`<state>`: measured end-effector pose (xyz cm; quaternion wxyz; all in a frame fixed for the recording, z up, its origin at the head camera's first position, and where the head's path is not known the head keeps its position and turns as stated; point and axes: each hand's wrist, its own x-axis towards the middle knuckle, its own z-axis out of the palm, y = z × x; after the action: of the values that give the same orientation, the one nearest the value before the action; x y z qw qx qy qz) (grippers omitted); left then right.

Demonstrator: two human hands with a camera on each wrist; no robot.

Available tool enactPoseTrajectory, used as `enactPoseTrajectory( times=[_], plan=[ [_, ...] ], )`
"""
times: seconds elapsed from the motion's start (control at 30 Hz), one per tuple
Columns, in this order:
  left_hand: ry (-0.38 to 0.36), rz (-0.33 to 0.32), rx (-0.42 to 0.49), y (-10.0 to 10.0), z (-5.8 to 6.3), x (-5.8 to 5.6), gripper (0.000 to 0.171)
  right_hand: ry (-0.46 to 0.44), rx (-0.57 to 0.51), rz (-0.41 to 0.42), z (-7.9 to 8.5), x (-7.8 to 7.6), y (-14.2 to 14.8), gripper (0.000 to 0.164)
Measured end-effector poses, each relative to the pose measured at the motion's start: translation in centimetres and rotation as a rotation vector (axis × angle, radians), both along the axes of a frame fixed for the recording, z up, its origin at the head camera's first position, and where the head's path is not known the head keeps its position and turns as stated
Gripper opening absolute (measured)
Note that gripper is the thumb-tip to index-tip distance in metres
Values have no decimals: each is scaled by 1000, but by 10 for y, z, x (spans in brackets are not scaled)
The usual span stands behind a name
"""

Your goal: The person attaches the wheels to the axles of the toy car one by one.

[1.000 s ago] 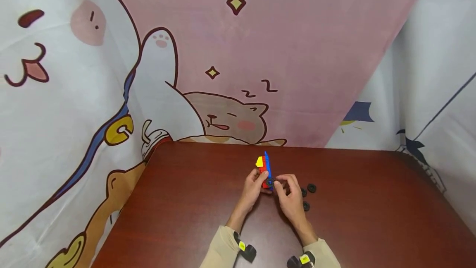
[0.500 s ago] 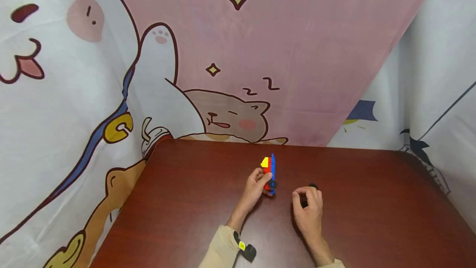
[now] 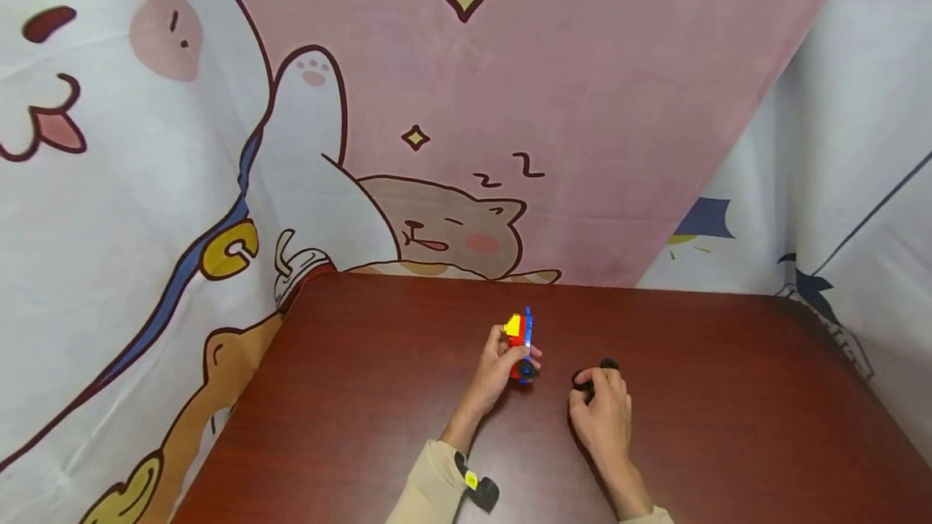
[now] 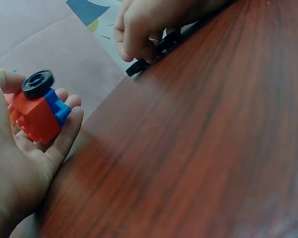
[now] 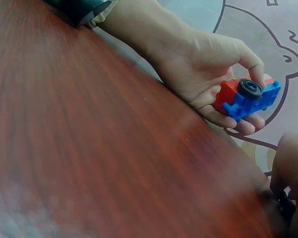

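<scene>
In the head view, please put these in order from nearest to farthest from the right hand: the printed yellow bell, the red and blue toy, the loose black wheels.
1. Loose black wheels: beside the right hand, partly hidden by it.
2. Red and blue toy: in the left hand.
3. Printed yellow bell: far left, on the cloth.

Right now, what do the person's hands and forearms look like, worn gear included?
The left hand and right hand are ungloved. Beige sleeves end short of both; a black device with a yellow tag sits at the left cuff.
</scene>
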<state>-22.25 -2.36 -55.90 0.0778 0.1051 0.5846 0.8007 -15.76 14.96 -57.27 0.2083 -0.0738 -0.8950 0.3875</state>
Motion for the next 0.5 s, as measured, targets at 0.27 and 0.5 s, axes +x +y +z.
enactPoseTrajectory(
  times=[0.27,0.5],
  plan=[
    [-39,3,10,1,-4,4,27,-37,88,-40,-2,13,6,18],
    [5,44,10,-2,-2,0,45,-52,132,20,-1,8,2,13]
  ],
)
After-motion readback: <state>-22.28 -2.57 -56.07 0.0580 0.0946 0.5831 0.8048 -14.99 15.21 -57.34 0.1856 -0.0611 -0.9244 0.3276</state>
